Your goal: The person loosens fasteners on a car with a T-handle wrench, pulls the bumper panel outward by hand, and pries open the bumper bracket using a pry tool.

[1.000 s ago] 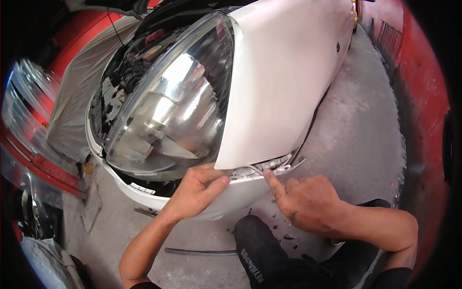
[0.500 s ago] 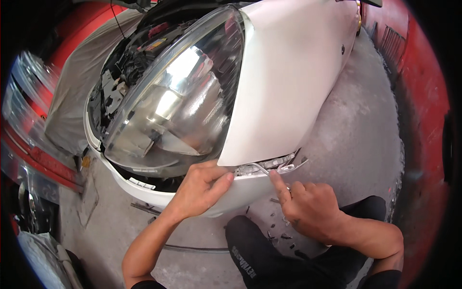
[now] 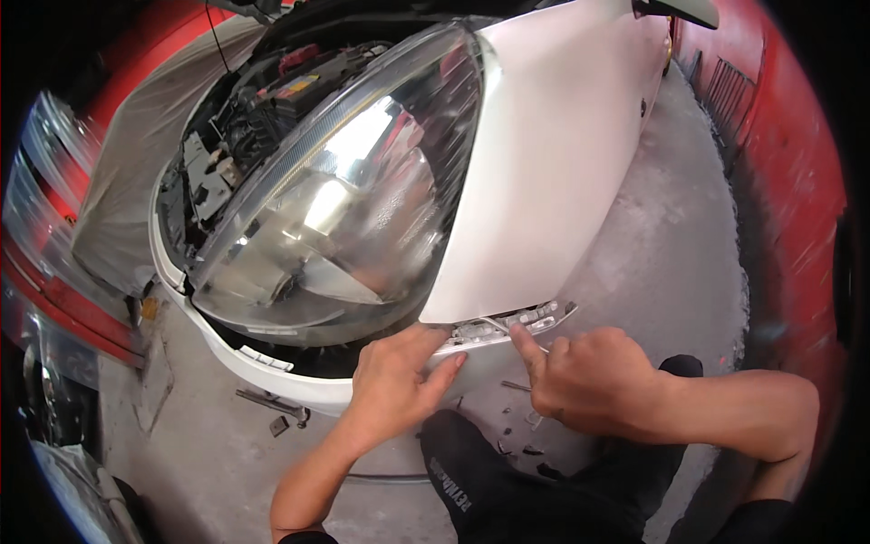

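"Where are the edges tight?"

"At the seam: the white fender panel (image 3: 535,163) ends just above the white bumper (image 3: 294,387), with a pale bracket strip (image 3: 542,319) in the narrow gap. The headlight (image 3: 331,227) sits just left of the panel."

"And room to move?"

"The right side has more: grey floor (image 3: 657,218) runs between panel and red wall (image 3: 788,181). Below, the person's knee (image 3: 450,440) comes near the bumper, dark fragments (image 3: 521,449) beside it."

"The grip?"

"The right hand (image 3: 594,381) is curled around a thin metal rod (image 3: 496,324), forefinger stretched along it, its tip in the gap. The left hand (image 3: 396,385) touches the bumper's upper edge, thumb apart from the fingers; whether it clamps, one cannot tell."
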### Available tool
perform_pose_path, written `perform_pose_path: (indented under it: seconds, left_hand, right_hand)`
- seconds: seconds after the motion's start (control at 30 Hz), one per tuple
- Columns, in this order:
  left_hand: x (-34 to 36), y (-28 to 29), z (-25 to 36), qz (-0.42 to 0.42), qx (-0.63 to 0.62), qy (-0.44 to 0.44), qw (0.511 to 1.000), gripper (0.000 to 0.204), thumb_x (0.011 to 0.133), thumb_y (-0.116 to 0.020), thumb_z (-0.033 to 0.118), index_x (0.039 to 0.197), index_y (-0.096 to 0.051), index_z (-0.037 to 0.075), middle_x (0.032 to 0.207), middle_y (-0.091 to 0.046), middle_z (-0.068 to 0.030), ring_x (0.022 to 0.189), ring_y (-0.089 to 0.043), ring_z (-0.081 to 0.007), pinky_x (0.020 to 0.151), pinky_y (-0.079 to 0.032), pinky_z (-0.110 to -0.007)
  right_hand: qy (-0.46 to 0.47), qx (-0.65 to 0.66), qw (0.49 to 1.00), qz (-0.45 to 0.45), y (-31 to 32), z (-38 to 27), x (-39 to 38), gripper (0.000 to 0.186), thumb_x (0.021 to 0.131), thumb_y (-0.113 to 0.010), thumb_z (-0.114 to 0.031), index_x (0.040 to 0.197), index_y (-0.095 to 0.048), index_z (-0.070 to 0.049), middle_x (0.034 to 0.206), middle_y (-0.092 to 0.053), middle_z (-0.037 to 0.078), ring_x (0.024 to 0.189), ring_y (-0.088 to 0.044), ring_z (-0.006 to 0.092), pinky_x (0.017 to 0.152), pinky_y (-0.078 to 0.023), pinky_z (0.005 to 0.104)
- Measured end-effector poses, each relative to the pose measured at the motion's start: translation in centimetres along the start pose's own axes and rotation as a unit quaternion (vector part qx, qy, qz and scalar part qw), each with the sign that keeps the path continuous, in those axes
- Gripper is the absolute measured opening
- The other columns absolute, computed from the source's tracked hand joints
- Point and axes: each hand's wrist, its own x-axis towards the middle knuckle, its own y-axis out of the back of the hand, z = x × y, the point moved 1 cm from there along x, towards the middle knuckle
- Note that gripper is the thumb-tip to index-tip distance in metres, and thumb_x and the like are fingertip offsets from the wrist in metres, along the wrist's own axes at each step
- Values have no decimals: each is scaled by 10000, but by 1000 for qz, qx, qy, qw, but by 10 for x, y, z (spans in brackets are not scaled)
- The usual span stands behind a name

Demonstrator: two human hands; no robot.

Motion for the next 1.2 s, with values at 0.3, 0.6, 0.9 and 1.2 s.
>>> perform_pose_path:
  seconds: [0.3,0.6,0.9,1.2]
  left_hand:
    - [3,-1,-11,-27,25,-44,998,232,865,-733,171,1025,-679,13,892,-669,-121,664,-664,-353,569,-520,-434]
    - [1,0,-19,-50,15,-80,995,293,844,-756,156,1086,-652,27,909,-654,-88,643,-670,-314,531,-529,-398]
    - [-18,-4,-17,30,134,-112,984,460,800,-784,220,1174,-651,-11,1025,-709,-151,689,-673,-263,626,-539,-355]
    - [-29,-15,-37,227,181,-169,942,85,880,-636,78,924,-669,14,948,-699,-147,657,-566,-180,665,-479,-289]
  right_hand:
    - [27,38,986,-158,31,19,22,627,824,-590,-183,1375,-552,113,580,-610,90,493,-632,245,444,-494,402]
    - [56,67,977,-196,42,40,30,619,817,-577,-170,1375,-558,98,635,-640,127,538,-662,284,494,-531,447]
    - [94,0,988,-120,12,36,14,670,755,-598,-181,1376,-577,72,536,-473,28,451,-566,196,387,-448,363]
    - [18,64,995,74,-48,29,7,713,665,-696,-10,1373,-615,-27,538,-344,-32,403,-416,124,368,-344,310]
